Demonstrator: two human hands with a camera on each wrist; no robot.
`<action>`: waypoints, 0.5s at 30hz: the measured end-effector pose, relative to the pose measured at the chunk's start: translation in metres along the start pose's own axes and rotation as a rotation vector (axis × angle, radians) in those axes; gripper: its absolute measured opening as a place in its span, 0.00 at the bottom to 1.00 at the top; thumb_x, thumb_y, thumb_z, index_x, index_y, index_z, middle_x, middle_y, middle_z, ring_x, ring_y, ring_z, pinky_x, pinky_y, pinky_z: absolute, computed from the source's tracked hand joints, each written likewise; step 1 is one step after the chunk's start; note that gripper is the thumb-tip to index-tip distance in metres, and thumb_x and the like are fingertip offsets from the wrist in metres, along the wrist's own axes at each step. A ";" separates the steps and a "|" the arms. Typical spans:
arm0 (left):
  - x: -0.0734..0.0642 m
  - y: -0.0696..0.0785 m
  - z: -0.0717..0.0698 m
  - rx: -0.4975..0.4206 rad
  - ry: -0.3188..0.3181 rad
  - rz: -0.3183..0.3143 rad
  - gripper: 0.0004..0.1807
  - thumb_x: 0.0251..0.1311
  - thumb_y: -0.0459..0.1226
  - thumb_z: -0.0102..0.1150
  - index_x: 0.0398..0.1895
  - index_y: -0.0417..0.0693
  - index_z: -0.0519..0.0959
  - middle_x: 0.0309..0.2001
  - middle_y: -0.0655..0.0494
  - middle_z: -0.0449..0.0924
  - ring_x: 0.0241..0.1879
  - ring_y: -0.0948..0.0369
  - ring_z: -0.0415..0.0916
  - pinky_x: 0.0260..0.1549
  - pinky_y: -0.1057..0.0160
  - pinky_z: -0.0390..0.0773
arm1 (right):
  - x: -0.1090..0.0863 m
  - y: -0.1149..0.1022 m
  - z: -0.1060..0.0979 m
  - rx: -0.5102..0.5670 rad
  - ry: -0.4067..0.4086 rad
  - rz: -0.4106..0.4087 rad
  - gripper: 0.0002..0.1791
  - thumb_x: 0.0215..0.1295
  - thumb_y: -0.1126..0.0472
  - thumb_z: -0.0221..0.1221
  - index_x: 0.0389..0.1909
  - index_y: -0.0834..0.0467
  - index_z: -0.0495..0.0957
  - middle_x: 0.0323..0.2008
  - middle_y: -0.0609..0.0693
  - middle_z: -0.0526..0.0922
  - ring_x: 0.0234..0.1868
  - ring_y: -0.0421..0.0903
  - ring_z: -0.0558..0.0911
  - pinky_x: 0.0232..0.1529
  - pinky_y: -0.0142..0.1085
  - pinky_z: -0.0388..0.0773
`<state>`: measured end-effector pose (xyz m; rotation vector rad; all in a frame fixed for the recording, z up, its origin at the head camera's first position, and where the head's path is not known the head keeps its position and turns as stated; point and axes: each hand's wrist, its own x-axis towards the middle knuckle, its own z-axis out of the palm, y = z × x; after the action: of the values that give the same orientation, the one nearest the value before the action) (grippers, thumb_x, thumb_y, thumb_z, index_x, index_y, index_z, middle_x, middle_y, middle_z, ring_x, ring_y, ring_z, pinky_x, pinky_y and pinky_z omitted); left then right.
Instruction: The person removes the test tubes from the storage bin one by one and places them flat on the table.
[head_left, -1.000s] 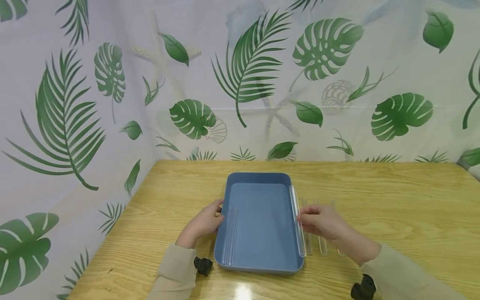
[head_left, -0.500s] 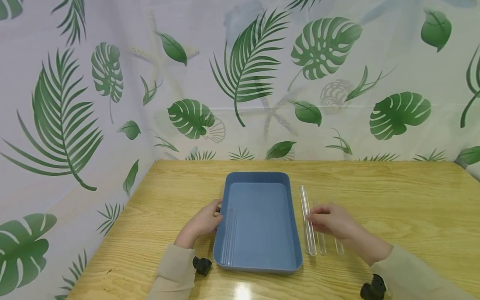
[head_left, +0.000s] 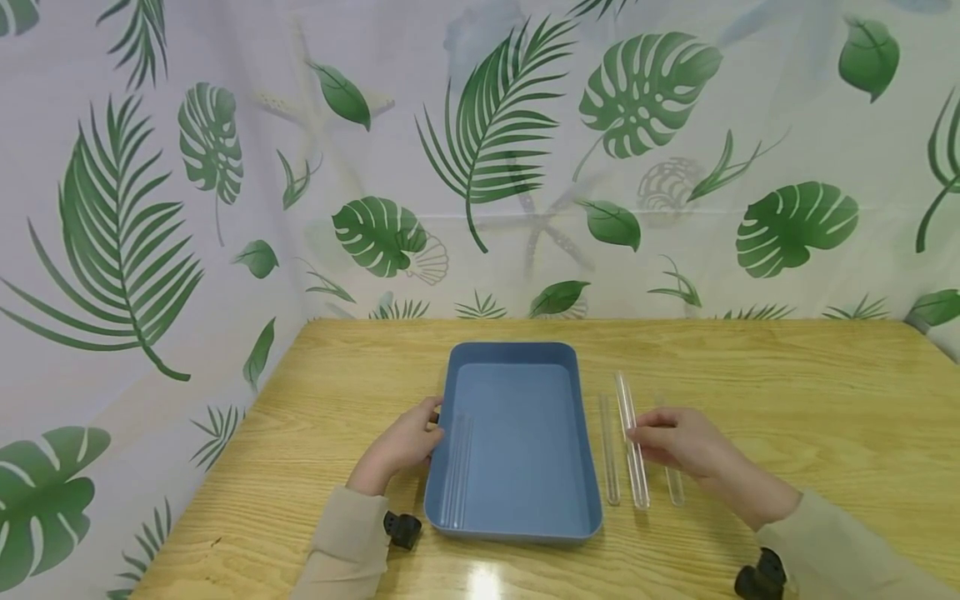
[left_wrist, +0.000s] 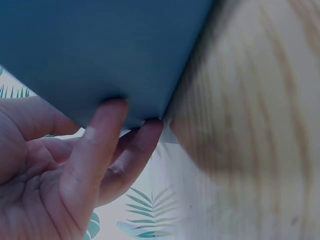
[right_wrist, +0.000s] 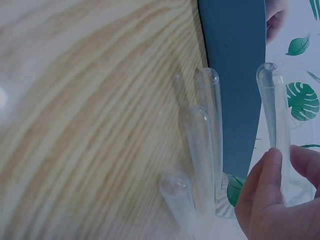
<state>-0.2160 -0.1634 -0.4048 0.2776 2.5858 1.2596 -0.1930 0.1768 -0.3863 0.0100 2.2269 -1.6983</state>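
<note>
My right hand [head_left: 678,437] pinches a clear glass test tube [head_left: 632,429] between thumb and fingers, above the table to the right of the blue tray [head_left: 525,354]. In the right wrist view, the rounded end of the held test tube [right_wrist: 272,100] points up, past the fingertips. Below it, further test tubes [right_wrist: 200,135] lie on the wood; in the head view one [head_left: 609,454] is beside the tray and another [head_left: 675,485] is partly behind my right hand. My left hand [head_left: 401,437] holds the tray's left wall, its fingers against the outer side [left_wrist: 107,117].
Inside the tray, along its left side, lie a few test tubes [head_left: 459,471], hard to tell apart. The wooden table [head_left: 810,417] reaches back to a leaf-printed cloth [head_left: 675,208], which also hangs at the left. Light glares near the table's front edge.
My right hand has carried its test tube rightward, from the tray's right rim to over the tubes on the table. The left hand and tray have stayed put; the view has shifted slightly.
</note>
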 end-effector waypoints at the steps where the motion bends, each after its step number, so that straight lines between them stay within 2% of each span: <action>1: 0.000 0.000 0.000 0.002 0.000 -0.004 0.25 0.62 0.29 0.40 0.63 0.35 0.55 0.51 0.35 0.66 0.39 0.51 0.73 0.26 0.60 0.75 | 0.000 0.000 -0.001 -0.006 -0.001 0.002 0.20 0.58 0.61 0.56 0.44 0.73 0.69 0.33 0.51 0.75 0.32 0.39 0.77 0.37 0.34 0.75; 15: 0.001 0.000 0.000 0.007 0.002 -0.011 0.25 0.62 0.29 0.40 0.64 0.36 0.55 0.51 0.35 0.67 0.37 0.53 0.73 0.25 0.60 0.75 | -0.003 0.008 -0.012 0.005 0.006 0.007 0.17 0.59 0.62 0.55 0.43 0.73 0.69 0.31 0.49 0.75 0.31 0.38 0.76 0.34 0.32 0.76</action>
<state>-0.2172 -0.1630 -0.4047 0.2634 2.5907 1.2484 -0.1919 0.1907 -0.3906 0.0238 2.2240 -1.7022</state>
